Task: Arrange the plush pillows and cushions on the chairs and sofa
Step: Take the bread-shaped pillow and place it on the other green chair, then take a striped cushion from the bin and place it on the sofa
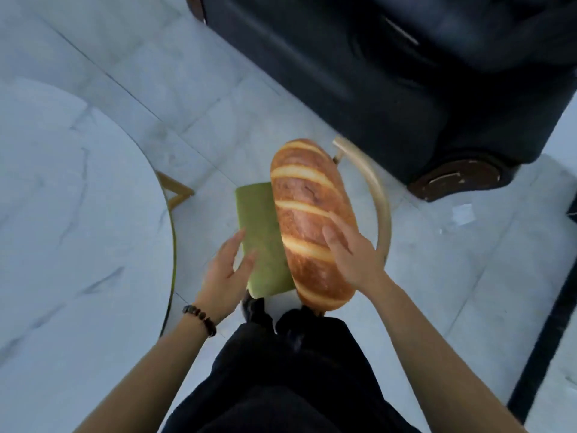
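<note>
Dark sofa (406, 73) filling the upper right, well beyond the chair. Marble table (62, 214) curving in at the left of the chair, its rim near the green seat. Chair (382, 207) itself between the two, only the curved gold backrest showing to the right of the seat (259, 232).

Bread-shaped plush pillow (309, 220) lying on the chair, covering the right side of the seat and close against the backrest, long axis running away from the body, near end overhanging the seat's front edge.

Right hand (352, 254) nearer, resting flat on the pillow's near right flank, fingers spread, pressing or steadying rather than closed around it. Left hand (228, 270) open and empty, just left of the pillow, fingertips at the seat's left edge, apparently apart from the pillow. Beaded bracelet (199, 318) on the left wrist.

Likely next: a nudge or turn of the pillow toward the seat's middle, right hand leading.
</note>
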